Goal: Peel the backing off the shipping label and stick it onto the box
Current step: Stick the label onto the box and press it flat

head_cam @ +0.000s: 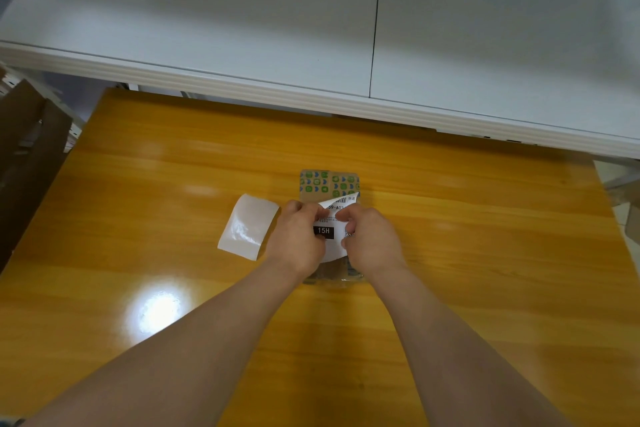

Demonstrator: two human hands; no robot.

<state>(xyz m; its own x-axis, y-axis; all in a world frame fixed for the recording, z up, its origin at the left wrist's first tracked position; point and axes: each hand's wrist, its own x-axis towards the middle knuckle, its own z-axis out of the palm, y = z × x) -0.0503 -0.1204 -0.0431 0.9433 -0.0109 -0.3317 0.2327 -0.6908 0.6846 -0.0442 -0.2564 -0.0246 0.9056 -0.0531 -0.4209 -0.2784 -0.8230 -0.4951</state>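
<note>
**A:** Status on the label?

**B:** Shipping label (331, 218) is over the box (329, 184), printed side up. Both hands are on it. Left hand (298, 239) has its grip closed on the label's left edge, right hand (372, 241) pinches the right edge. Far corner of the label curls up off the box, so I judge it isn't pressed flat yet.

**A:** Backing?

**B:** Glossy white sheet (248, 226) lying on the bench (485, 236), just left of the box and clear of both hands. Looks like the peeled liner, parked out of the way so it can't catch on the adhesive.

**A:** Why two hands?

**B:** My read: holding opposite edges keeps the sticky side from folding onto itself and lets them square the label to the box top before committing. Box sits flat on the bench, so it needs no holding.

**A:** Where's the label relative to the grips?

**B:** It spans between them. Middle of the label, with the black "15H" block, shows in the gap between the hands. The near edge hangs toward the person, short of the box's near end; the far edge with the barcode sits past the fingertips, toward the patterned tape at the box's far end.

**A:** Stuck down anywhere?

**B:** Cannot tell. Hands cover the contact area.

**A:** Risk?

**B:** Skew or a trapped crease if the lifted far corner lands first.
</note>
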